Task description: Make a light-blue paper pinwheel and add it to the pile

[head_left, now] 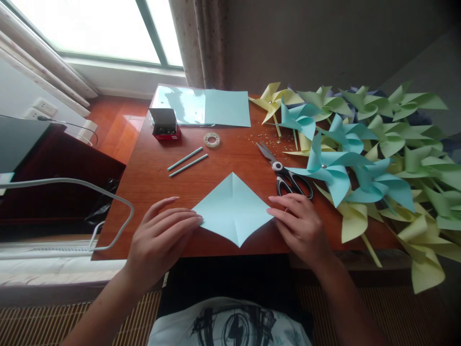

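A light blue square of paper (pixel 233 211) with crossing fold creases is turned as a diamond near the table's front edge. My left hand (pixel 162 235) pinches its left corner, the thumb hidden beneath. At the right corner, my right hand (pixel 298 226) grips the paper between thumb and fingers. Just beyond my right hand lie black-handled scissors (pixel 277 166), blades pointing away to the left. Two light blue paper sticks (pixel 187 162) rest side by side past the paper's upper left.
A roll of clear tape (pixel 212 140) and an open red box (pixel 166 130) of small items stand farther back. Behind them are blue paper sheets (pixel 226 108), partly in clear film. Many finished pinwheels (pixel 324 166) crowd the wooden table's (pixel 144 192) right side. Tiny bits (pixel 270 139) lie scattered.
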`<action>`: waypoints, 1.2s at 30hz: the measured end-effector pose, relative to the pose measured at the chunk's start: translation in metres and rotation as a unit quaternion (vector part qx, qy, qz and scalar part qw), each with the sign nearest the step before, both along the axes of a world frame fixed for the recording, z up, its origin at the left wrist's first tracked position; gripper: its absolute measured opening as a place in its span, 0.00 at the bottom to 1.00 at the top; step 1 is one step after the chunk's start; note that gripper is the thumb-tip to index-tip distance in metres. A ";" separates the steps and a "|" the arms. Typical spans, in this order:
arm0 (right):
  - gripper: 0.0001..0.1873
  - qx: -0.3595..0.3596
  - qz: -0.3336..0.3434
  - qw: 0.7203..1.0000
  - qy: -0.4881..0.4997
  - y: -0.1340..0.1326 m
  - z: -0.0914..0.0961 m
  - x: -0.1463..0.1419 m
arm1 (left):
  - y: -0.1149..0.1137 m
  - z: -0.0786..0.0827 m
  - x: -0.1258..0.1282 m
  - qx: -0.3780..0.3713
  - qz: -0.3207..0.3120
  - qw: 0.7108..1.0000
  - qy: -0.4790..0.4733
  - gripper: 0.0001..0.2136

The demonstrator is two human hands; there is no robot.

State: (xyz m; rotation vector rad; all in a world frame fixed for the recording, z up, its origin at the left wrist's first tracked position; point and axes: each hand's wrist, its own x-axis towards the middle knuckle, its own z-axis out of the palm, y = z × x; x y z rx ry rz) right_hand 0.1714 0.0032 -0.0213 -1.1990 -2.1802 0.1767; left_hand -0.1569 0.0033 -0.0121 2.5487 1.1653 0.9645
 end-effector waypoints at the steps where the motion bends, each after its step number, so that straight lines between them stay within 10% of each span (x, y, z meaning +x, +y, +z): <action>1: 0.12 -0.013 -0.001 1.000 0.008 0.000 0.001 -0.001 | 0.000 0.000 0.002 -0.018 0.015 1.000 -0.018 0.12; 16: 0.14 -0.137 -0.037 0.979 0.146 0.007 0.024 -0.041 | 0.010 0.013 0.030 -0.195 0.099 0.972 -0.084 0.09; 24: 0.13 -0.181 -0.085 0.965 0.172 0.024 0.022 -0.057 | 0.012 0.017 0.034 -0.159 0.094 0.981 -0.051 0.12; 30: 0.16 -0.234 -0.092 0.961 0.113 0.040 0.024 -0.066 | -0.005 0.027 0.063 0.020 0.085 0.992 0.090 0.20; 36: 0.14 -0.220 -0.093 0.971 0.028 0.047 0.019 -0.071 | -0.021 0.018 0.088 -0.016 0.034 0.982 0.185 0.24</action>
